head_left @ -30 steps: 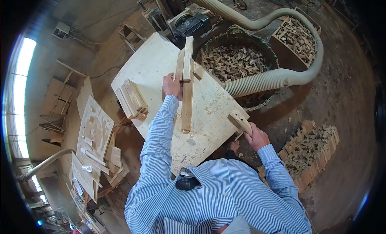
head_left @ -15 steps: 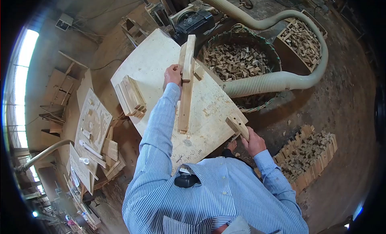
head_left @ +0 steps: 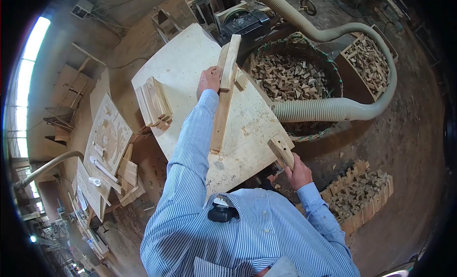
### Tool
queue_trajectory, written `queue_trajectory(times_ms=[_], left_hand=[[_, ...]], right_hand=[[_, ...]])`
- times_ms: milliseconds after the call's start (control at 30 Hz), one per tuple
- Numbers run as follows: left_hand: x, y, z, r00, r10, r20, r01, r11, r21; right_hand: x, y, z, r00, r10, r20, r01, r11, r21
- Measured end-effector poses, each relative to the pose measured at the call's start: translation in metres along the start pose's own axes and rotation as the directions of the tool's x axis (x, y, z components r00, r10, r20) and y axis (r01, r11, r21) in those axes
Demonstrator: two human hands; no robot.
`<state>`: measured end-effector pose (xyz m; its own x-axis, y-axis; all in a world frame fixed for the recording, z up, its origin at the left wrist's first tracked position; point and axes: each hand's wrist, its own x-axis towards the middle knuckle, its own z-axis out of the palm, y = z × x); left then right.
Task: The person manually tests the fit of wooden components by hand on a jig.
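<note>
My left hand (head_left: pixel 209 80) is closed at the left side of a pale wooden piece (head_left: pixel 230 62), which lies over a long wooden strip (head_left: pixel 221 122) on the light board tabletop (head_left: pixel 185 53). Its fingertips are partly hidden against the wood. At the table's near right corner, my right hand (head_left: pixel 299 172) is wrapped round the end of a wooden bar with dark holes (head_left: pixel 284 152). To the left of my left forearm, several wooden strips (head_left: pixel 153 103) lie side by side in a stack. A small wooden block (head_left: pixel 241 80) touches the right side of the pale piece.
Beyond the table stands a dark motor (head_left: pixel 245 23). On the right, a ribbed hose (head_left: pixel 314 110) crosses a basket (head_left: pixel 335 67) of wood offcuts. Offcuts also fill a box (head_left: pixel 350 70) and a wood-walled pile (head_left: pixel 357 196). Boards (head_left: pixel 109 134) lean at left.
My view has shifted slightly, so the table sits a little higher in the picture. Both hands keep about the same places on the wood.
</note>
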<state>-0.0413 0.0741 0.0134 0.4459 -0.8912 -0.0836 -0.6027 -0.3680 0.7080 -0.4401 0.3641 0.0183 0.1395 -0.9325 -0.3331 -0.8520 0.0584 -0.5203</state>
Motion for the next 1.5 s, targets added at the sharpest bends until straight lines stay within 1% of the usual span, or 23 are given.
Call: queue_trajectory(times_ms=[133,200,233,333,433,500,633,700,733,800,833,900,933,1000,1033,1067,1133,1167,1267,1333,1400,1433,1500], left_hand=[[0.021,0.005,-0.008,0.999,-0.041,0.004,0.041,0.999,-0.037],[0.036,0.002,-0.011,0.999,-0.020,-0.025,0.020,1.000,0.012],[0.044,0.000,-0.013,0.999,-0.022,-0.026,0.022,1.000,0.005],[0.068,-0.004,-0.021,0.999,-0.036,0.011,0.037,0.998,-0.046],[0.081,0.002,-0.033,0.997,-0.068,0.021,0.068,0.997,-0.022],[0.095,-0.002,-0.034,0.998,-0.055,0.013,0.055,0.998,0.017],[0.124,-0.012,-0.034,0.999,-0.042,0.032,0.043,0.999,-0.030],[0.143,-0.025,-0.027,1.000,0.009,-0.026,-0.008,1.000,0.021],[0.148,-0.027,-0.026,1.000,0.022,-0.023,-0.021,1.000,0.018],[0.148,-0.027,-0.028,0.996,0.021,-0.081,-0.015,0.997,0.070],[0.148,-0.027,-0.030,0.997,0.034,-0.073,-0.029,0.997,0.072],[0.147,-0.030,-0.028,0.997,0.038,-0.064,-0.035,0.998,0.048],[0.145,-0.031,-0.028,0.997,0.054,-0.046,-0.052,0.997,0.052],[0.137,-0.029,-0.031,0.999,0.049,-0.005,-0.049,0.998,-0.024],[0.130,-0.027,-0.031,0.999,0.048,-0.016,-0.049,0.998,-0.041],[0.124,-0.029,-0.028,0.998,0.060,0.004,-0.060,0.998,-0.036],[0.118,-0.035,-0.021,0.995,0.080,-0.059,-0.082,0.996,-0.034],[0.117,-0.038,-0.018,0.995,0.097,-0.035,-0.098,0.995,-0.032],[0.101,-0.038,-0.014,0.995,0.104,-0.007,-0.104,0.994,0.036],[0.099,-0.047,-0.003,0.996,0.090,0.016,-0.091,0.995,0.037],[0.086,-0.049,0.001,0.991,0.135,-0.012,-0.133,0.987,0.089],[0.081,-0.050,0.004,0.990,0.139,-0.009,-0.137,0.986,0.098],[0.060,-0.039,0.006,0.990,0.127,-0.060,-0.120,0.986,0.117]], right_hand=[[0.022,-0.015,0.002,1.000,-0.010,-0.010,0.010,0.999,-0.030],[0.034,-0.024,0.004,1.000,-0.018,-0.017,0.018,1.000,-0.001],[0.040,-0.027,0.005,1.000,-0.019,-0.018,0.019,1.000,-0.008],[0.061,-0.046,0.005,1.000,0.014,0.010,-0.013,1.000,-0.019],[0.074,-0.062,0.006,0.999,0.033,0.002,-0.033,0.999,-0.034],[0.084,-0.068,0.009,1.000,0.005,-0.017,-0.005,1.000,-0.027],[0.099,-0.081,0.011,1.000,0.002,-0.029,-0.003,1.000,-0.030],[0.106,-0.087,0.012,0.999,0.004,-0.038,-0.006,0.999,-0.049],[0.107,-0.090,0.012,0.999,0.009,-0.050,-0.011,0.999,-0.047],[0.108,-0.093,0.011,0.995,-0.050,-0.084,0.052,0.999,0.012],[0.107,-0.094,0.011,0.995,-0.040,-0.095,0.042,0.999,0.018],[0.103,-0.095,0.010,0.992,-0.072,-0.104,0.074,0.997,0.022],[0.100,-0.093,0.009,0.992,-0.051,-0.115,0.055,0.998,0.031],[0.095,-0.091,0.009,0.996,-0.043,-0.084,0.045,0.999,0.023],[0.090,-0.088,0.010,0.996,-0.021,-0.090,0.024,0.999,0.034],[0.086,-0.083,0.010,0.996,-0.030,-0.089,0.033,0.999,0.035],[0.076,-0.074,0.010,0.995,-0.045,-0.089,0.049,0.998,0.039],[0.072,-0.071,0.008,0.997,-0.025,-0.066,0.027,0.999,0.026],[0.055,-0.066,0.002,0.999,-0.004,-0.054,0.005,1.000,0.013],[0.047,-0.052,0.004,0.999,0.018,-0.027,-0.018,1.000,-0.002],[0.038,-0.042,0.004,1.000,0.021,-0.017,-0.021,1.000,0.003],[0.034,-0.038,0.004,1.000,0.024,-0.016,-0.024,1.000,0.013],[0.025,-0.026,0.005,1.000,0.018,-0.002,-0.018,1.000,-0.007]])
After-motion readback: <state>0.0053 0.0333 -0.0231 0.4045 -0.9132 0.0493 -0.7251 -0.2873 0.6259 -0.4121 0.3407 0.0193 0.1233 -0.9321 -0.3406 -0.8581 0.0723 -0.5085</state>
